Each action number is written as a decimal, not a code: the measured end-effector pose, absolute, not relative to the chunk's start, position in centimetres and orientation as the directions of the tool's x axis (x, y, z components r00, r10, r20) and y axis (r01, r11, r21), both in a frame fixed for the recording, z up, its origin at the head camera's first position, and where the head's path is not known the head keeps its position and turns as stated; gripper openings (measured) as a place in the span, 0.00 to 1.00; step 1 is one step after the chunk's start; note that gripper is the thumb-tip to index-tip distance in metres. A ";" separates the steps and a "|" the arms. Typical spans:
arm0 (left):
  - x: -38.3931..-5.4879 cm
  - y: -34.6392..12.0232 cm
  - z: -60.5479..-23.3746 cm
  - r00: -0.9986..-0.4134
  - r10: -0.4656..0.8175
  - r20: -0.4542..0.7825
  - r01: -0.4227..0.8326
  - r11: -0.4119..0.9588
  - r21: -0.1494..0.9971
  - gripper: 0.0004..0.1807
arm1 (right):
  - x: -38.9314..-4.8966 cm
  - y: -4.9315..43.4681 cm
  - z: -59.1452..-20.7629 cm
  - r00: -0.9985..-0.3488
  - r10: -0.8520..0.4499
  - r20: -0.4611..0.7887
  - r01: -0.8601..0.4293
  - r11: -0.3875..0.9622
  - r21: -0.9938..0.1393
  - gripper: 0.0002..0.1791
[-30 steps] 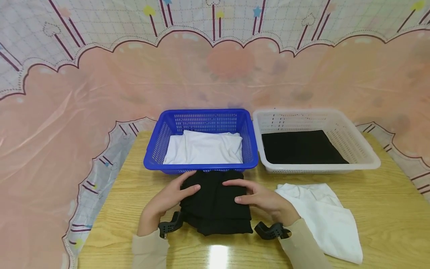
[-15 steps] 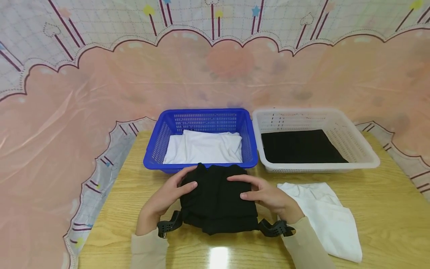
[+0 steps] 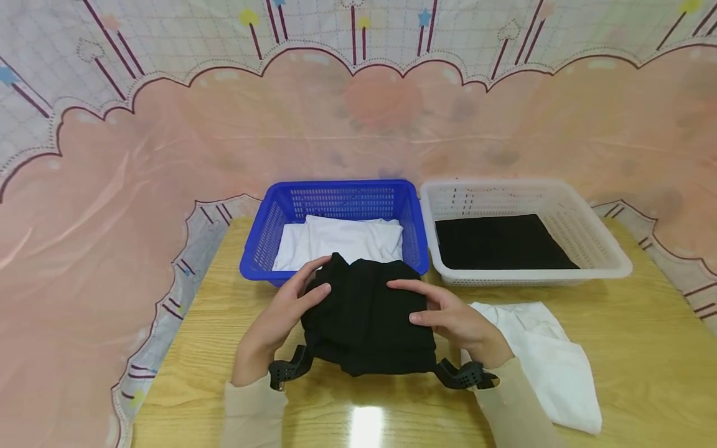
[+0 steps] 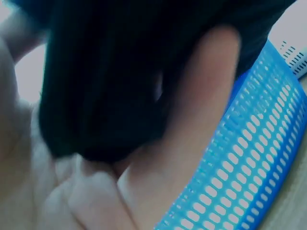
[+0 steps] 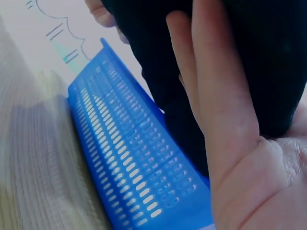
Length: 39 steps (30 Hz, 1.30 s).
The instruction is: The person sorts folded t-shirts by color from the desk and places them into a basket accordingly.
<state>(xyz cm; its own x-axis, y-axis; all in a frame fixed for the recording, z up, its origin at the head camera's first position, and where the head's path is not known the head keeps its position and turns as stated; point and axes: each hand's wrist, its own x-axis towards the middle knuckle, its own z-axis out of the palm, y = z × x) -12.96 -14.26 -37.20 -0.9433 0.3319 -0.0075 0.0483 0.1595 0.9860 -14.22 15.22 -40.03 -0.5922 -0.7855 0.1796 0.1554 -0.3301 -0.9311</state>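
A folded black cloth (image 3: 370, 320) hangs above the table, its far edge overlapping the near rim of the blue basket (image 3: 249, 258). My left hand (image 3: 280, 317) grips its left side, thumb on top and other fingers reaching underneath. On the opposite side, my right hand (image 3: 465, 323) holds it the same way. In the left wrist view, the dark fabric (image 4: 105, 91) lies between thumb and fingers. Fingers (image 5: 223, 81) run along the underside of the cloth in the right wrist view. Inside the blue basket lies folded white cloth (image 3: 350, 236).
A white basket (image 3: 613, 264) stands against the blue one's right side, with a folded black cloth (image 3: 504, 242) inside. Another white cloth (image 3: 560, 373) lies on the wooden table (image 3: 196, 348) near my right forearm. A patterned curtain (image 3: 313, 130) hangs behind.
Both hands have raised the black cloth off the table and moved it forward, so it now covers part of the blue basket's front rim. Baskets and white cloths have stayed put.
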 end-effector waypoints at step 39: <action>-16.4 -7.8 -33.2 -0.974 0.163 0.154 0.154 -0.015 0.988 0.24 | -16.1 18.3 -36.8 -0.765 -0.602 0.230 0.044 -0.405 -0.913 0.37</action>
